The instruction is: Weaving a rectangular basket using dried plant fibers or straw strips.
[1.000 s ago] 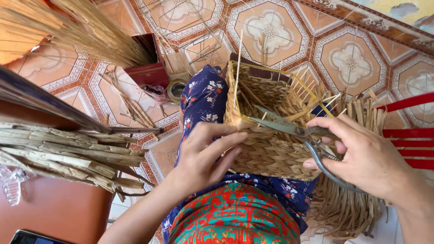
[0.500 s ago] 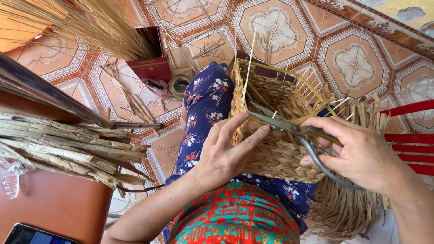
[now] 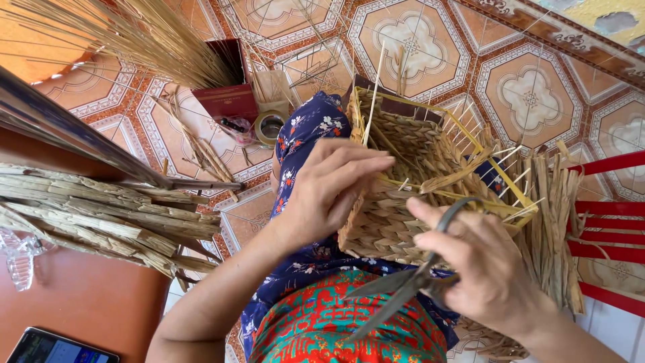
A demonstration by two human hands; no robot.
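Basket of woven straw on lap, between both hands, frame of yellow wire with loose stalk ends sticking up along rim. Left hand pressed flat on near side wall of basket, fingers spread over rim, steadying rather than clenching. Right hand closed around scissors, fingers through grey handles; blades shut or nearly shut, pointing back toward body, clear of the weave. Scissors just below basket, over patterned skirt.

Right of right hand: fan of flat dried straw strips hanging from basket's far side, red chair slats beyond. Left of left hand: thick bundle of dried reeds on brown tabletop, phone at its near corner. Beyond left hand, on tiled floor: roll of tape, dark red box, sheaf of thin stalks.
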